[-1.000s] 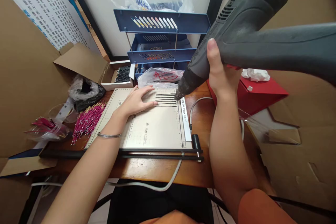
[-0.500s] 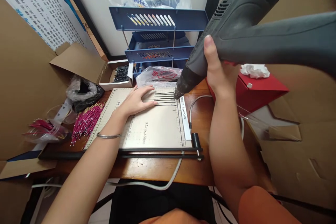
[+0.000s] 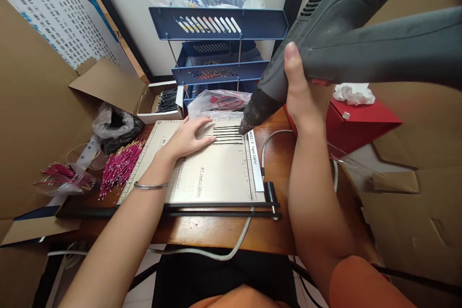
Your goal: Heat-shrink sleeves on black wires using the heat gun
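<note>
On the paper cutter [image 3: 212, 173] (its board pale and gridded), the left hand [image 3: 187, 137] lies flat, fingers pinning a row of black wires [image 3: 227, 134], while the right hand [image 3: 301, 91] grips a heat gun [image 3: 325, 43] aimed at their ends.

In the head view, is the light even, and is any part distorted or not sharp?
Head view: soft, even light; faint glare on the wooden table edge; the heat gun in the right hand looms oversized and slightly soft; wide-lens bending at edges; left hand and black wires sharp.
</note>
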`<state>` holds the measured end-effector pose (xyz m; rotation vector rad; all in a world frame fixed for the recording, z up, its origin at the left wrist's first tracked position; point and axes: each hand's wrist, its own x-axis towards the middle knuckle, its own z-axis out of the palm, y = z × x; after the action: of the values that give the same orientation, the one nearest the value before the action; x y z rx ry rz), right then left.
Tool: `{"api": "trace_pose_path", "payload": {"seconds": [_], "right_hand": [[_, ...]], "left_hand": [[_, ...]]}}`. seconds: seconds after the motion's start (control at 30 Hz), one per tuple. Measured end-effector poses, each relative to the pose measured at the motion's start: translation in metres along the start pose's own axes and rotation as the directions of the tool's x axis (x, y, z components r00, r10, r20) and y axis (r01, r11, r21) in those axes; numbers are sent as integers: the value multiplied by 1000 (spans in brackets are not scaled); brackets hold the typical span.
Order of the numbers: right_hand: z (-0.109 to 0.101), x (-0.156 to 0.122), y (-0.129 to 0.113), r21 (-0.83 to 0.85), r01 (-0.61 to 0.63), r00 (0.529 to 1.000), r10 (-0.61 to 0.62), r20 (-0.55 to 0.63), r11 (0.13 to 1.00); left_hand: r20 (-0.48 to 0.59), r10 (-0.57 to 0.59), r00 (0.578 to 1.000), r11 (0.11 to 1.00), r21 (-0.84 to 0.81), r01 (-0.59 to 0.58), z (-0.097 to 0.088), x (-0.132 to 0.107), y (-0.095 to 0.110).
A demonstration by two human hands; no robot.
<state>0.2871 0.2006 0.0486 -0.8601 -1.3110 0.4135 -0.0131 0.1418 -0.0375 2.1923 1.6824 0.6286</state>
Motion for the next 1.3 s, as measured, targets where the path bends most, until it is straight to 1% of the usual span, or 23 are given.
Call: {"api": "trace_pose_path", "payload": {"seconds": [0.1,0.2,0.3,0.43,0.53,0.73,0.9,0.97,1.07,1.17,1.3], "right_hand": [[1,-1,1,-18,-10,999,11,44,1000],[3,-2,3,8,-39,999,39,23,999],[4,-2,4,10,-37,999,37,0,999],[3,-2,3,-2,-39,999,39,34,999],[3,-2,4,-24,-22,999,23,32,999],[6,-1,5,-56,18,999,-20,-45,998],[8,-2,1,38,35,995,-32,-90,999],[8,-3,0,47,39,992,-33,-120,998],[6,-2,2,-1,48,995,-48,-90,999],[5,0,8,-17,26,999,-27,-37,1000],[5,2,4,-11,32,997,-32,-70,999]], "left_hand": [[2,-5,1000,1000,-1,5,-1,0,1],[1,-7,1000,1000,-3,7,-1,0,1],[4,-3,1000,1000,2,3,-1,0,1],[0,-3,1000,1000,1,3,-1,0,0],[0,-6,1000,1000,1,6,-1,0,1],[-20,-1,1000,1000,10,1,0,1,5],[-27,-21,999,999,40,22,2,3,6],[-30,-26,999,998,51,27,2,4,6],[-27,-32,999,998,59,33,1,4,6],[-22,-34,999,998,61,35,1,4,6],[-21,-22,1000,998,64,23,2,4,5]]}}
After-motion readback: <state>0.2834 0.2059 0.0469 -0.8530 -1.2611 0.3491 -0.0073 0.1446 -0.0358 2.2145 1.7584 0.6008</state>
